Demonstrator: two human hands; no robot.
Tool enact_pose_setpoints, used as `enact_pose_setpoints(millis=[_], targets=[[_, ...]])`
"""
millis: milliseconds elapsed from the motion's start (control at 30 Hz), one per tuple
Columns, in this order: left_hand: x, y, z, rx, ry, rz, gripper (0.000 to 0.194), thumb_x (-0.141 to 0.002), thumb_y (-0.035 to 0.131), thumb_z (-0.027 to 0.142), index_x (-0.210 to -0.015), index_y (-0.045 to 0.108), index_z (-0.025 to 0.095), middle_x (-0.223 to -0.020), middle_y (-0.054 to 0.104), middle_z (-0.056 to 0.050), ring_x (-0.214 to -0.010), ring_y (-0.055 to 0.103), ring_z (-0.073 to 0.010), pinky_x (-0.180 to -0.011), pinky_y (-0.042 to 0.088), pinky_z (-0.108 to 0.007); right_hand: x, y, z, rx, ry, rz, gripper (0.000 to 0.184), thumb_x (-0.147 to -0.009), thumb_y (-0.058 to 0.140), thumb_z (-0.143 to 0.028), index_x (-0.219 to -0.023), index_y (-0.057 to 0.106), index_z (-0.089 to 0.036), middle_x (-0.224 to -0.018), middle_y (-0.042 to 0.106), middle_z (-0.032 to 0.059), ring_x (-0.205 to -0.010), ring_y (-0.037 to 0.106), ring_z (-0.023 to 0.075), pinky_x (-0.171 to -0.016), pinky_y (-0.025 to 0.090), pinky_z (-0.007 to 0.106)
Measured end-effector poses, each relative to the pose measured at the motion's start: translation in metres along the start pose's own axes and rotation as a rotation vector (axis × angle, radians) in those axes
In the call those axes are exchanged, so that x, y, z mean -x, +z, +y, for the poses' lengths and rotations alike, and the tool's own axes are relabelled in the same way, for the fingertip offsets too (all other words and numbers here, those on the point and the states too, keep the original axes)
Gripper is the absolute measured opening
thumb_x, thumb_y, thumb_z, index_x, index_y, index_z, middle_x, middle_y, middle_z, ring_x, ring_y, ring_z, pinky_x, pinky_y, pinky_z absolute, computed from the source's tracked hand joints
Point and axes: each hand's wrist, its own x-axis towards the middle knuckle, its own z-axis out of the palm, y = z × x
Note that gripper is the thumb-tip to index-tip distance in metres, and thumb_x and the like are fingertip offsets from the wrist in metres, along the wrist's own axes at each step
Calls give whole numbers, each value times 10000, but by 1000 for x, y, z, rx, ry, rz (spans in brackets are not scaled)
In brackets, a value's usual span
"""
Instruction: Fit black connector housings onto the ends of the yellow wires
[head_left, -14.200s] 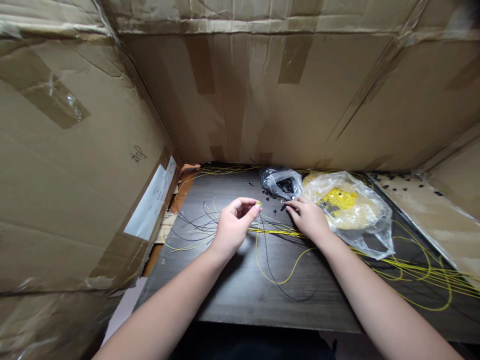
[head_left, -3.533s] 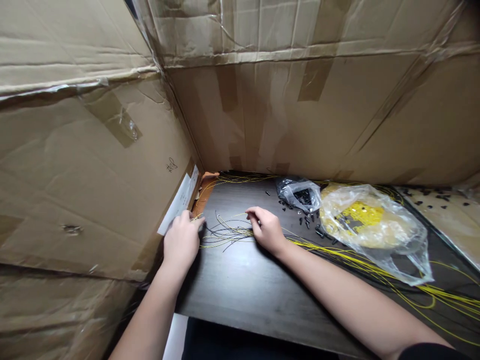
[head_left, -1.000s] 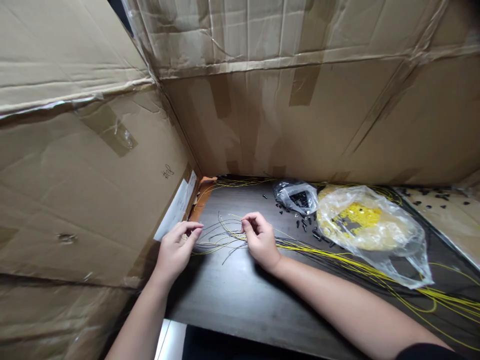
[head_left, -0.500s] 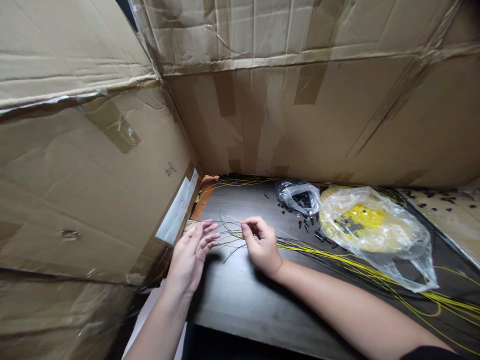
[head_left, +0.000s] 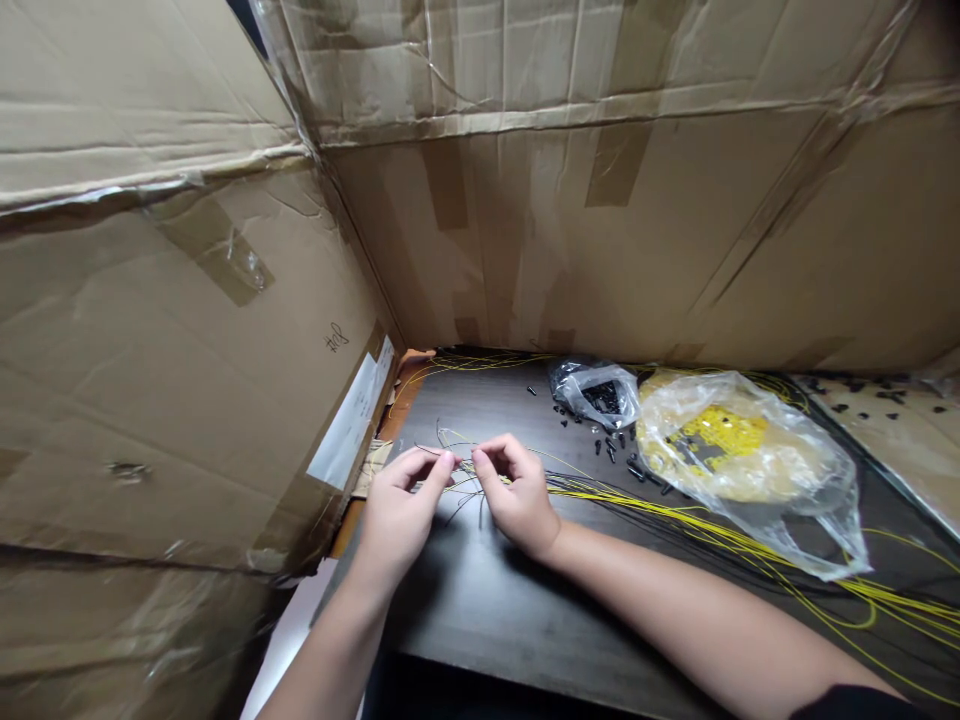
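My left hand [head_left: 401,505] is closed, with thumb and index fingertip pinched on a thin dark wire among the loose ends. A small gap to the right, my right hand [head_left: 517,490] pinches thin wire between thumb and forefinger; its exact colour is hard to make out. Beneath and around both hands the bundle's loose ends fan out. The bundle of yellow wires [head_left: 667,512], with black ones among it, runs from under my right hand toward the right edge. The tips between my fingers are too small to see clearly.
A clear bag of black parts [head_left: 600,392] stands behind my right hand, with loose black pieces [head_left: 634,468] near it. Right of it lies a bag of yellow parts [head_left: 720,435]. Cardboard walls [head_left: 525,240] enclose the dark tabletop [head_left: 480,610]. More wires run along the back.
Earlier my left hand was at the far left by the wire ends; half a second ago its fingers were spread. Now it has moved right and pinches near my right hand, which stays nearly in place.
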Motion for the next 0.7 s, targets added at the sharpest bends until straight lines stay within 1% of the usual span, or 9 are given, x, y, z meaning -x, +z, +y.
enact_pose_setpoints(millis=[67, 167, 267, 333, 433, 500, 567, 633, 700], targets=[[3, 3, 2, -60, 71, -25, 193, -858, 673, 369, -824, 764, 202, -841, 718, -53, -793, 665, -190, -757, 530, -293, 0, 1, -2, -19, 27, -15, 178, -936, 571, -349, -866, 597, -187, -722, 621, 12, -612, 570, 124, -573, 478, 248], [5, 6, 5, -117, 149, 12, 160, -872, 661, 331, -875, 781, 226, -883, 724, -49, -853, 669, -192, -821, 525, -303, 1, 2, -6, -32, 48, -13, 177, -939, 572, -346, -893, 629, -185, -772, 650, 29, -669, 604, 136, -618, 505, 256], [7, 7, 7, -137, 166, 31, 168, -884, 646, 322, -914, 785, 233, -910, 724, -50, -878, 670, -192, -842, 527, -310, 1, 2, -9, -23, 37, -3, 165, -931, 589, -326, -902, 671, -186, -831, 666, 46, -755, 632, 152, -691, 529, 272], [8, 7, 6, -138, 156, 37, 173, -886, 645, 327, -922, 788, 236, -924, 722, -51, -895, 672, -194, -857, 532, -318, 1, 3, -9, -87, 68, -12, 159, -925, 601, -327, -913, 681, -189, -838, 673, 43, -750, 642, 151, -695, 543, 276], [10, 7, 3, -133, 127, 69, 182, -880, 651, 335, -964, 786, 247, -1039, 715, -59, -1007, 665, -209, -951, 522, -349, 2, 6, -9, -236, 164, -51, 175, -915, 618, -351, -961, 692, -199, -740, 661, 11, -601, 613, 127, -568, 533, 252], [12, 7, 0, -112, 101, 84, 202, -878, 651, 344, -999, 780, 247, -1137, 700, -68, -1092, 648, -223, -1020, 499, -378, 2, 8, -9, -257, 214, -56, 190, -897, 643, -365, -965, 714, -202, -695, 653, 0, -503, 560, 108, -459, 481, 229], [13, 7, -3, -80, 73, 84, 219, -881, 647, 352, -1019, 776, 241, -1196, 686, -75, -1140, 635, -231, -1061, 478, -397, 2, 8, -10, -227, 235, -47, 197, -883, 660, -371, -953, 740, -205, -687, 665, 3, -468, 535, 103, -412, 447, 225], [14, 7, -4, -62, 50, 75, 229, -887, 639, 359, -1025, 774, 236, -1233, 676, -77, -1172, 624, -235, -1091, 455, -409, 1, 8, -12, -177, 209, -41, 191, -884, 662, -364, -942, 762, -212, -702, 686, 15, -533, 584, 125, -472, 494, 242], [16, 7, -4, -62, 44, 71, 241, -897, 628, 362, -1048, 769, 238, -1265, 666, -73, -1202, 607, -236, -1114, 435, -416, 1, 7, -15, -120, 147, -43, 171, -888, 662, -342, -928, 777, -221, -760, 716, 31, -675, 652, 160, -622, 552, 280]])
